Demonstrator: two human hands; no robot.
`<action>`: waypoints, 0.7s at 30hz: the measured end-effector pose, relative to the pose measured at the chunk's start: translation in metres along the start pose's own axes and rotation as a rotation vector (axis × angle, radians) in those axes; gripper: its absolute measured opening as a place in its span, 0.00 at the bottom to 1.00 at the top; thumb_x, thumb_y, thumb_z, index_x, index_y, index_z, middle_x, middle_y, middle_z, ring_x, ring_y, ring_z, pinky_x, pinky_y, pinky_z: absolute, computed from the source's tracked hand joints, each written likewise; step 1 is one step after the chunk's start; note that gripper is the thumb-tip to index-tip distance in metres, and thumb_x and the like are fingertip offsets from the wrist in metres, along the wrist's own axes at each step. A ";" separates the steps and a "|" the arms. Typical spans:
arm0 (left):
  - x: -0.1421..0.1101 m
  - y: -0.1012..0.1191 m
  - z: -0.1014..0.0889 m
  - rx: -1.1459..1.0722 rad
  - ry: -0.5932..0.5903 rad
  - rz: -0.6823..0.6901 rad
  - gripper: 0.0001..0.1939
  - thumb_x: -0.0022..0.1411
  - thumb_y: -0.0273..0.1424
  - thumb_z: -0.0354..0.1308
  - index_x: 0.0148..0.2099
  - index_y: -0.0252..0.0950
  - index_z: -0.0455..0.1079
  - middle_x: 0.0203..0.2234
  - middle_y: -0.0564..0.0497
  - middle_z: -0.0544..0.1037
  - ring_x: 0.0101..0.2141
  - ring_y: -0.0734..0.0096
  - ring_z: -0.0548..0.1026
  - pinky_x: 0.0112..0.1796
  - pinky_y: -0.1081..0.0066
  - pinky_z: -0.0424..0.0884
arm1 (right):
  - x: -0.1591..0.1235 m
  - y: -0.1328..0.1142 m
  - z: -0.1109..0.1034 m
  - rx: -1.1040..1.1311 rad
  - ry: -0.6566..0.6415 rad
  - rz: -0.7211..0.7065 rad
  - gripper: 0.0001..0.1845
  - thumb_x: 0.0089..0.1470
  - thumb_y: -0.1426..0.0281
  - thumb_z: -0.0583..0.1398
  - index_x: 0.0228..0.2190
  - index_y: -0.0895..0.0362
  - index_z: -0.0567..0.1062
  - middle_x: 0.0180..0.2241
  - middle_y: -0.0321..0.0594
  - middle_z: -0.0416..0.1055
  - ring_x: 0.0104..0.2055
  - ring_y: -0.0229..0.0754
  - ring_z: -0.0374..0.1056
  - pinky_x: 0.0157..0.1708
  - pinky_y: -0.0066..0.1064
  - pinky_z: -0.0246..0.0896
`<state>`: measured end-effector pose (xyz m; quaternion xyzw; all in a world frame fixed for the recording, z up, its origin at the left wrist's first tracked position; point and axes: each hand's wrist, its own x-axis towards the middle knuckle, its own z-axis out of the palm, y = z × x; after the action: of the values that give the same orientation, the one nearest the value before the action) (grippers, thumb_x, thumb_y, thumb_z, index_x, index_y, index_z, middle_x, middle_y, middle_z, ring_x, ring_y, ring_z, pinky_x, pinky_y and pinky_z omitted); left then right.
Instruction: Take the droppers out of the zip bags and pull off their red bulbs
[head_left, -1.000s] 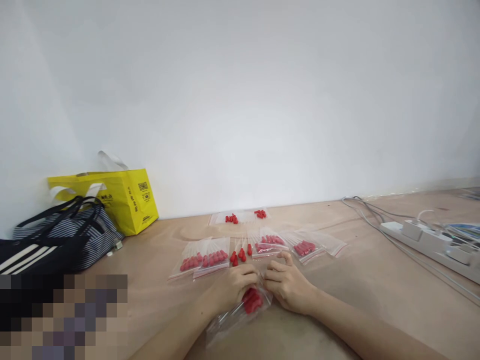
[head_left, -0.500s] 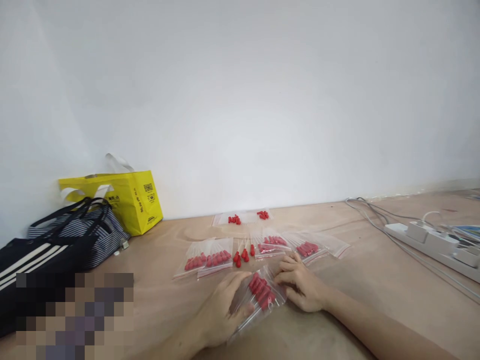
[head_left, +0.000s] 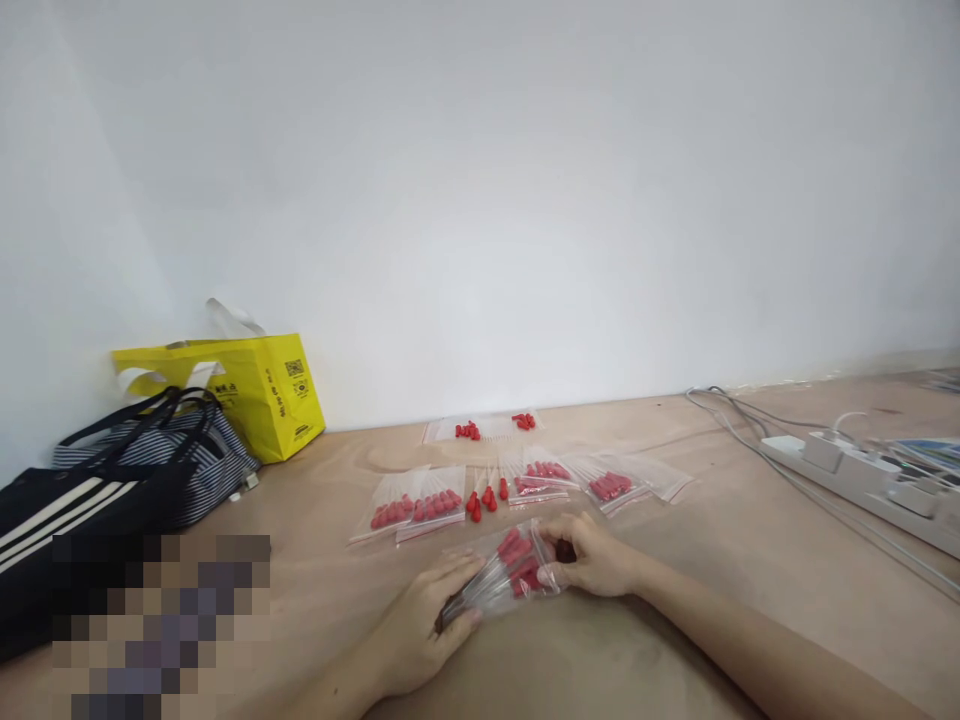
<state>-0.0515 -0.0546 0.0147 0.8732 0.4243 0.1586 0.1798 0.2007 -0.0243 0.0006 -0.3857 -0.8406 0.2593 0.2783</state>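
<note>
Between my hands is a clear zip bag (head_left: 494, 601) of glass droppers with red rubber bulbs (head_left: 514, 547). My left hand (head_left: 420, 630) grips its left end, by the stems, thumb in front and fingers behind. My right hand (head_left: 592, 556) pinches the right end, beside the bulbs. Just beyond lie several loose droppers (head_left: 489, 497), bulbs toward me. Flat filled bags flank them: overlapping ones on the left (head_left: 431, 530) and more on the right (head_left: 611, 487).
Farther back, by the wall, another clear bag (head_left: 495, 428) lies with red-bulbed droppers. A yellow bag (head_left: 292, 400) and a striped bag (head_left: 225, 460) stand at left. On the right are a white power strip (head_left: 847, 475) with plugs and grey cables (head_left: 739, 430).
The held bag has turned so its bulb end points more to the right. My right hand has closed on that end, and my left hand has shifted slightly left.
</note>
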 end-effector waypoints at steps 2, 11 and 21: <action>0.000 -0.002 0.001 -0.015 0.023 0.023 0.22 0.56 0.36 0.51 0.54 0.41 0.61 0.51 0.49 0.66 0.51 0.61 0.62 0.52 0.60 0.57 | 0.000 -0.002 0.000 -0.003 -0.035 0.042 0.12 0.37 0.63 0.63 0.22 0.57 0.69 0.21 0.29 0.63 0.25 0.33 0.57 0.27 0.24 0.47; 0.002 0.000 0.001 0.005 0.009 0.039 0.21 0.57 0.35 0.50 0.53 0.41 0.61 0.50 0.50 0.67 0.51 0.63 0.63 0.52 0.61 0.57 | 0.000 -0.008 0.009 0.013 0.057 0.096 0.17 0.33 0.68 0.65 0.31 0.56 0.70 0.30 0.33 0.68 0.33 0.38 0.61 0.36 0.28 0.50; 0.000 -0.002 -0.003 -0.016 -0.001 0.009 0.21 0.56 0.36 0.50 0.53 0.42 0.62 0.50 0.51 0.67 0.51 0.63 0.63 0.51 0.61 0.58 | -0.002 -0.004 0.008 0.003 0.017 0.025 0.09 0.42 0.73 0.58 0.31 0.56 0.68 0.26 0.31 0.65 0.30 0.35 0.60 0.39 0.31 0.50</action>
<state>-0.0542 -0.0533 0.0168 0.8738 0.4189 0.1623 0.1861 0.1942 -0.0299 -0.0027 -0.3978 -0.8329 0.2607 0.2829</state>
